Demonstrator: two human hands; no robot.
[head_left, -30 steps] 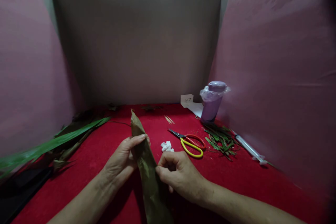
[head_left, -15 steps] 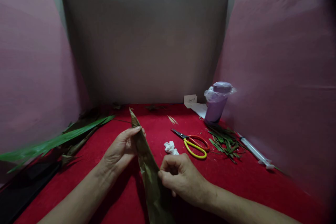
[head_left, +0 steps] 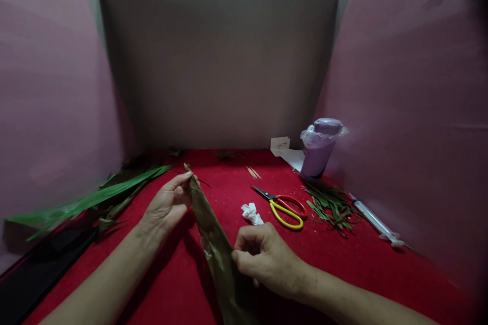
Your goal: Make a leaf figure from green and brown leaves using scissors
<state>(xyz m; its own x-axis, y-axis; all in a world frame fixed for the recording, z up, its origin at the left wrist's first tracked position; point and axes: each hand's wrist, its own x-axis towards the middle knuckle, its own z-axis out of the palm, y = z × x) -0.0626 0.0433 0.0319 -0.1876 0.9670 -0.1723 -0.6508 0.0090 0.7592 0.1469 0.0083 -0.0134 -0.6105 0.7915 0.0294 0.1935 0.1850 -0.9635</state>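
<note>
A long brownish-green dried leaf [head_left: 213,244] stretches from its narrow tip down past the bottom of the view. Near that tip, my left hand [head_left: 170,200] pinches the leaf between thumb and fingers. Lower down, my right hand [head_left: 267,259] is closed, thumb against forefinger, on the leaf's right edge. A crumpled white tissue [head_left: 251,214] lies just beyond my right hand. Scissors [head_left: 280,206] with one red and one yellow handle rest a little farther off, blades pointing up and left.
Fresh green leaves [head_left: 91,198] lie at left above a black item [head_left: 46,269]. Toothpicks [head_left: 253,172] lie mid-table. At right are leaf scraps [head_left: 333,205], a syringe [head_left: 377,223] and a plastic-topped purple container [head_left: 318,157]; a small card [head_left: 279,145] stands behind. Pink walls flank the red cloth [head_left: 168,284].
My left hand has slid slightly left and up to the leaf's tip. The right hand keeps its pinch on the edge. The whole view has shifted a little.
</note>
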